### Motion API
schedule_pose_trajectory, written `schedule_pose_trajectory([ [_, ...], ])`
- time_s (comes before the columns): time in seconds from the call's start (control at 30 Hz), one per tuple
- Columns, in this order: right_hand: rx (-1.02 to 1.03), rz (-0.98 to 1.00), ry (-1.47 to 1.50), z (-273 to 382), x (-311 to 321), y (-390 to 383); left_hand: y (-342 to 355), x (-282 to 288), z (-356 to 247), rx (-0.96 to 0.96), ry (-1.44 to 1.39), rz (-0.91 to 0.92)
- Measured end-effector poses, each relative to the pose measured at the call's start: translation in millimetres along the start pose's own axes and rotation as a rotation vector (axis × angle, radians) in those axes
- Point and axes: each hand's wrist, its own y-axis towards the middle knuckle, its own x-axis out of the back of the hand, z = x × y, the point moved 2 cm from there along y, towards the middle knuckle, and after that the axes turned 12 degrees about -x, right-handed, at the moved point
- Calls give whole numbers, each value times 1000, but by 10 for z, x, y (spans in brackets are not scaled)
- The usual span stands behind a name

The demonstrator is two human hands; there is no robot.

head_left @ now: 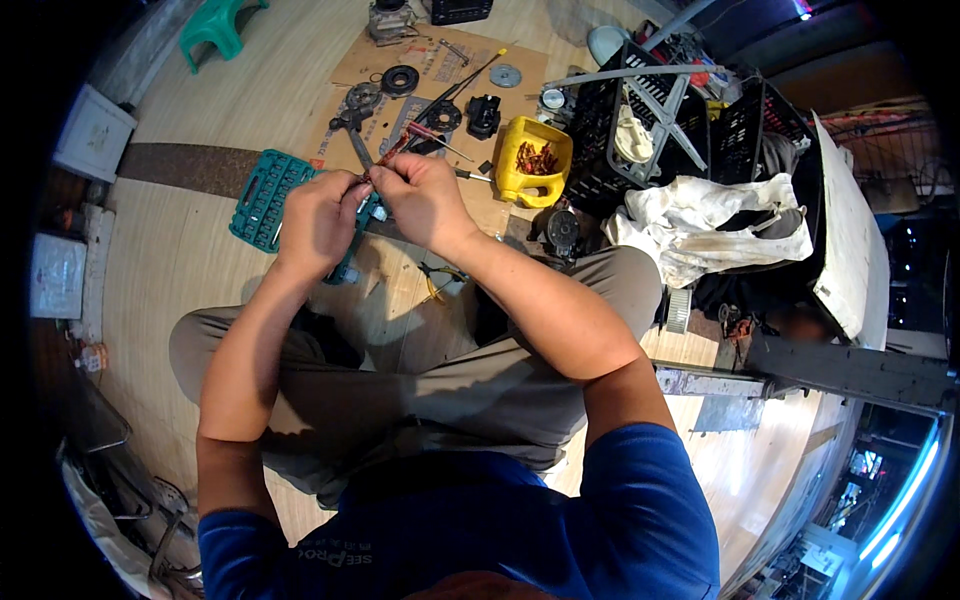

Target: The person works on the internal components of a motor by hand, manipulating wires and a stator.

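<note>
My left hand (318,222) and my right hand (428,200) meet in front of me, thumbs and fingertips pinched close together. Between them is a thin reddish-brown piece (397,150), like a strip of copper winding, partly hidden by my fingers. It sticks out beyond my right fingers. Under my left hand lies a green tool case (262,205) with rows of sockets. A screwdriver (474,176) lies beyond my right hand. Close by on the right, a cut-open yellow jug (510,180) holds several copper-coloured pieces (536,158). Yellow-handled pliers (436,283) rest on the floor between my legs.
Flattened cardboard (340,70) bears a black ring (400,80), a grey disc (506,76) and dark machine parts (484,116). Black crates (590,125) stand at right, near a white cloth (690,225). A green stool (212,38) is at the far left.
</note>
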Motion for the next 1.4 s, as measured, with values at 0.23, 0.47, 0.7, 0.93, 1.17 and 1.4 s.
schedule_pose_trajectory([
  [0.23, -20, 3, -7, 34, 0, -32, 11, 35, -5, 144, -112, 92],
  [0.47, -6, 86, 77, -4, -32, -17, -83, -48, 204, 700, -1202, 165],
  [0.7, -27, -25, 0, -45, -11, -19, 45, 52, -16, 507, -446, 82],
  [0.93, 72, -23, 52, 21, -8, -25, -28, -23, 110, 768, -1174, 79],
  [1.17, 10, 9, -26, 48, -10, -55, -92, -32, 215, 658, -1047, 172],
  [1.4, -28, -25, 19, -1, 16, -28, -3, 3, 0, 225, -212, 23],
])
